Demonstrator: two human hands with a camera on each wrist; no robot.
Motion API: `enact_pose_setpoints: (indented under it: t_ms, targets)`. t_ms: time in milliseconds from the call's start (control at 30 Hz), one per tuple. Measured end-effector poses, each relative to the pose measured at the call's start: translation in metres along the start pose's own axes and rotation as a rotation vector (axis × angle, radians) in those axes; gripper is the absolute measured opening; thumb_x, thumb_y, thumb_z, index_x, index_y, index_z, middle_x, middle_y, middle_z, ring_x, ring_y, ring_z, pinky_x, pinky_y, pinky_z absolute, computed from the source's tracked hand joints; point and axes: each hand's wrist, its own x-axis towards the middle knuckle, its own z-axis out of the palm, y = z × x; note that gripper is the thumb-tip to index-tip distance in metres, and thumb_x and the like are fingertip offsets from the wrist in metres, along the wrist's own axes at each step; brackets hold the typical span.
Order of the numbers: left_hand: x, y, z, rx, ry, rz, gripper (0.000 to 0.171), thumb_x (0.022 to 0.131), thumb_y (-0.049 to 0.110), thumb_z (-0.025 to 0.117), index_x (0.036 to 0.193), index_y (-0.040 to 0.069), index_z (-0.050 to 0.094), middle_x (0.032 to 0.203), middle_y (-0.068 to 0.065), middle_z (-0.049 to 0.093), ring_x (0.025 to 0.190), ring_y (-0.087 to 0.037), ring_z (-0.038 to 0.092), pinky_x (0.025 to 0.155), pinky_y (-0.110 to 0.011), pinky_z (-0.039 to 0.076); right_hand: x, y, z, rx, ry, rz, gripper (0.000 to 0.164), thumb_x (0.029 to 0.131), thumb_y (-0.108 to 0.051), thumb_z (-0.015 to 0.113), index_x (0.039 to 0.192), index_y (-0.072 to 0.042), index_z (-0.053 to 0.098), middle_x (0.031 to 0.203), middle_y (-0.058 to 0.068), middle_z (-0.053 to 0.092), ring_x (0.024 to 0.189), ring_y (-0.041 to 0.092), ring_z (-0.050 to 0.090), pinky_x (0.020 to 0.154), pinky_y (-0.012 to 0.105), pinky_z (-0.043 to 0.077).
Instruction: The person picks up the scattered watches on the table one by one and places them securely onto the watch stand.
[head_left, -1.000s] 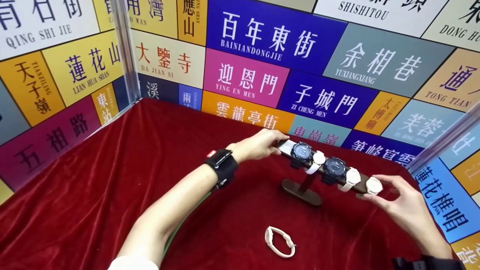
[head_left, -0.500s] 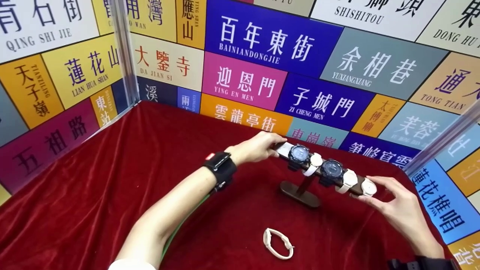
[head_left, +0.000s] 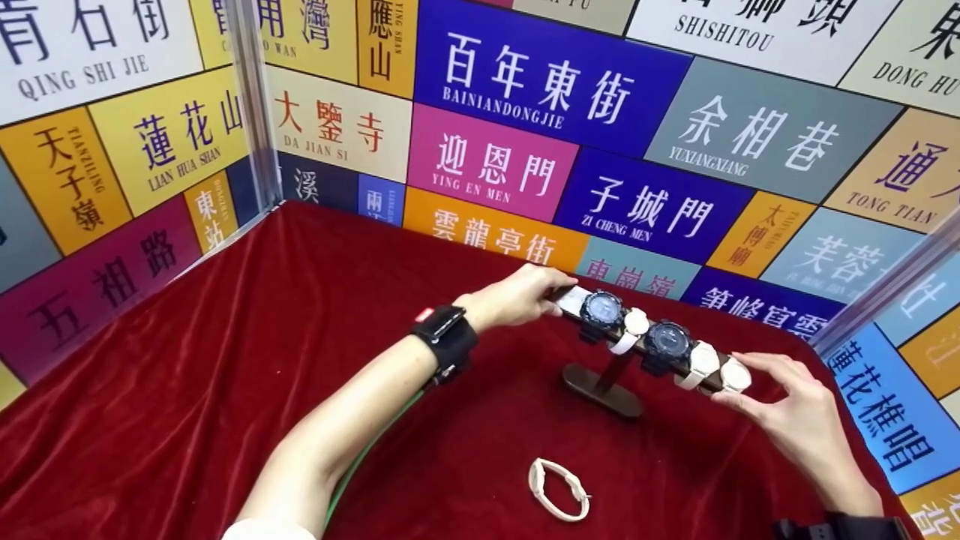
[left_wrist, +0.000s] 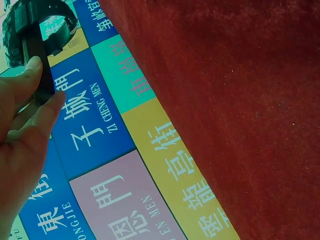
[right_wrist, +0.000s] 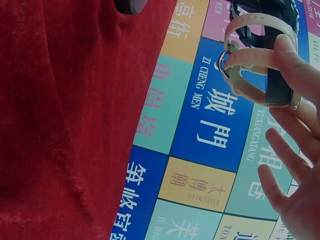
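A T-shaped watch stand (head_left: 600,390) stands on the cloth, its raised bar carrying a row of watches. My left hand (head_left: 521,296) grips the bar's left end; in the left wrist view, thumb and finger pinch the dark bar (left_wrist: 34,47). At the opposite end, my right hand (head_left: 799,405) pinches a white watch (head_left: 735,375) looped round the bar. In the right wrist view its pale strap (right_wrist: 255,57) hangs below the bar, the thumb against it, other fingers spread. Further left sit a white watch (head_left: 703,360), a dark watch (head_left: 667,340), a small white watch (head_left: 636,322) and another dark watch (head_left: 602,309).
A closed-loop pale watch (head_left: 537,480) lies on the red velvet cloth (head_left: 225,337) in front of the stand. Walls of coloured name panels (head_left: 495,161) rise behind and at both sides. A green cable (head_left: 367,442) runs along the left forearm.
The white watch in my right hand has slid slightly left along the bar, closer to its neighbour. My left hand keeps its grip on the bar's end.
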Motion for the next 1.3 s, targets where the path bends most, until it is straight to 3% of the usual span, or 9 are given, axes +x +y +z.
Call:
enact_pose_setpoints:
  t_ms: [267,500,567,800,900,1033,1100,1233,1300]
  targets:
    - [0.001,0.000,0.001,0.000,0.008,0.015,0.046,0.093,0.009,0.069,0.138,-0.001,0.058,0.132,-0.015,0.066,0.118,-0.024,0.063,0.106,-0.031,0.051,0.002,-0.001,0.001,0.004,-0.009,0.008,0.057,0.059,-0.015,0.097,0.112,-0.009,0.076,0.110,0.010,0.070,0.105,-0.022,0.043,0.088,-0.004,0.031]
    - [0.000,-0.001,0.004,-0.001,0.021,0.013,0.047,0.094,0.010,0.069,0.138,0.000,0.058,0.134,-0.014,0.066,0.120,-0.023,0.063,0.106,-0.030,0.051,0.002,0.000,0.002,0.014,-0.020,0.018,0.057,0.061,-0.015,0.096,0.114,-0.008,0.075,0.109,-0.007,0.068,0.105,-0.022,0.044,0.087,-0.004,0.031]
    - [-0.001,-0.002,0.006,-0.006,0.026,0.009,0.048,0.093,0.010,0.069,0.139,0.000,0.057,0.135,-0.014,0.065,0.121,-0.023,0.063,0.106,-0.030,0.051,0.001,0.000,0.002,0.007,-0.028,0.025,0.057,0.062,-0.017,0.096,0.115,-0.008,0.074,0.110,-0.002,0.069,0.105,-0.023,0.043,0.087,-0.005,0.031]
    - [-0.005,-0.004,0.007,-0.008,0.033,0.010,0.052,0.095,0.013,0.068,0.143,0.002,0.053,0.138,-0.012,0.063,0.123,-0.021,0.062,0.110,-0.028,0.048,0.002,-0.001,0.003,-0.014,-0.042,0.015,0.058,0.064,-0.020,0.095,0.116,-0.009,0.073,0.110,-0.011,0.066,0.105,-0.024,0.041,0.086,-0.004,0.030]
    - [-0.009,-0.003,0.005,-0.022,0.021,-0.002,0.058,0.095,0.017,0.068,0.148,0.003,0.047,0.147,-0.013,0.055,0.132,-0.022,0.056,0.116,-0.029,0.042,0.003,-0.002,0.002,-0.029,-0.052,0.008,0.059,0.064,-0.020,0.095,0.118,-0.009,0.073,0.112,0.002,0.068,0.106,-0.024,0.039,0.085,-0.002,0.030]
    - [-0.022,0.006,0.005,-0.021,-0.015,-0.065,0.074,0.097,0.029,0.065,0.158,0.010,0.029,0.165,-0.013,0.029,0.152,-0.025,0.031,0.125,-0.034,0.027,0.002,-0.003,0.001,-0.039,-0.081,0.013,0.065,0.065,-0.022,0.095,0.124,-0.011,0.070,0.120,0.012,0.066,0.109,-0.021,0.037,0.088,0.002,0.029]
    - [-0.032,0.012,0.009,0.017,0.004,-0.081,0.078,0.097,0.035,0.064,0.160,0.012,0.024,0.166,-0.015,0.022,0.154,-0.029,0.025,0.125,-0.039,0.027,0.000,-0.003,-0.001,-0.038,-0.090,0.014,0.072,0.065,-0.022,0.094,0.131,-0.012,0.066,0.126,0.014,0.065,0.113,-0.019,0.036,0.092,0.002,0.027]
    - [-0.055,0.028,0.021,0.146,0.072,-0.047,0.070,0.096,0.039,0.064,0.154,0.011,0.037,0.154,-0.018,0.039,0.144,-0.031,0.042,0.116,-0.044,0.042,-0.004,-0.004,-0.006,-0.020,-0.059,-0.009,0.083,0.063,-0.015,0.095,0.139,-0.013,0.060,0.133,0.018,0.060,0.120,-0.018,0.032,0.097,0.002,0.022]
    - [-0.069,0.038,0.029,0.228,0.047,-0.010,0.061,0.096,0.042,0.064,0.147,0.012,0.047,0.143,-0.015,0.050,0.132,-0.028,0.052,0.107,-0.042,0.050,-0.007,-0.008,-0.009,-0.020,-0.034,-0.024,0.085,0.062,-0.013,0.095,0.139,-0.014,0.060,0.134,0.018,0.059,0.121,-0.019,0.030,0.101,0.004,0.021]
